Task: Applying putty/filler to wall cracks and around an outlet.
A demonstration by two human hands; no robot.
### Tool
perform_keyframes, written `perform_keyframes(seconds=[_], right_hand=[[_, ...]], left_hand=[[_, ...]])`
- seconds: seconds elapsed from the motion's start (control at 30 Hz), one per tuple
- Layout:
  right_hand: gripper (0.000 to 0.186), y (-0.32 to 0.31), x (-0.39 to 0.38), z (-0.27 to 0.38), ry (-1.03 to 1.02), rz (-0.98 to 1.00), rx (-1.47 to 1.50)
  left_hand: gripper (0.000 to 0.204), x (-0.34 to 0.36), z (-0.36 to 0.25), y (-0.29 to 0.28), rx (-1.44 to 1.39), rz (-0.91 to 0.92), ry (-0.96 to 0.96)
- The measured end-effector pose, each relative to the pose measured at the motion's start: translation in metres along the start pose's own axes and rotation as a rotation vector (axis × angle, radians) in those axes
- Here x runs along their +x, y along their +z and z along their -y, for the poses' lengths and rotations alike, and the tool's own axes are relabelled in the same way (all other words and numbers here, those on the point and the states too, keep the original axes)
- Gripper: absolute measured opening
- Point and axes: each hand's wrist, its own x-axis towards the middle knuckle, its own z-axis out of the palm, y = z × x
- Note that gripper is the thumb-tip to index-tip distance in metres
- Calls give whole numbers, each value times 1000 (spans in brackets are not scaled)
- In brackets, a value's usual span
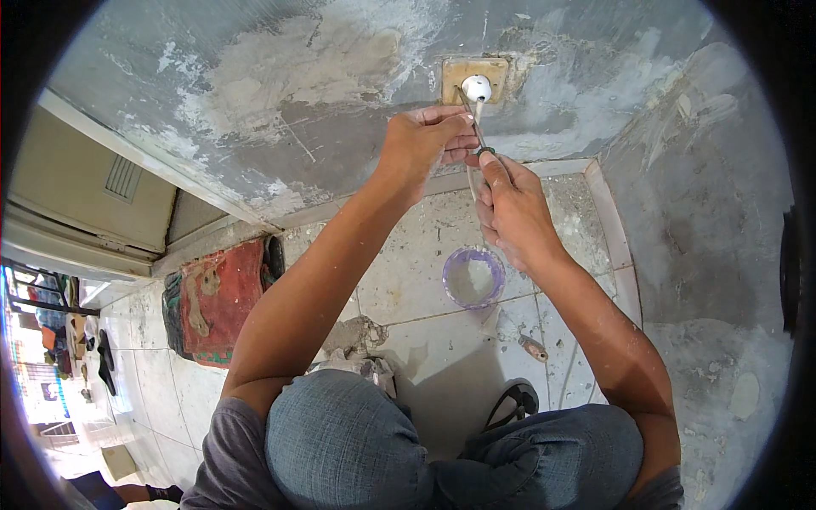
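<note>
My right hand (517,211) is closed around the handle of a screwdriver (478,134). Its thin shaft slants up to a yellowed outlet plate (499,70) on the wall, with the tip against the plate's left part. A round white plug (478,87) sits in that plate, and its pale cord (478,111) hangs down behind my hands. Just below the plate, my left hand (418,146) has its thumb and forefinger pinched at the shaft near the tip; its other fingers are partly hidden behind.
A purple-rimmed tub (473,279) with pale grey material stands on the tiled floor below my hands. Floor debris (357,336) lies near my knees, and a small chunk (534,348) is to the right. A red cloth-like pile (223,302) lies left, near a doorway. Walls meet at right.
</note>
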Motion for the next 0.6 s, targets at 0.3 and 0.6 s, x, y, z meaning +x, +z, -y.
perform_keyframes(seconds=[0.3,0.6], right_hand=[[25,5,4,-6,14,26,128],[34,4,7,0,163,191,579]], left_hand=[[34,5,3,-4,-1,-7,22],[31,0,-5,1,19,-31,-10]])
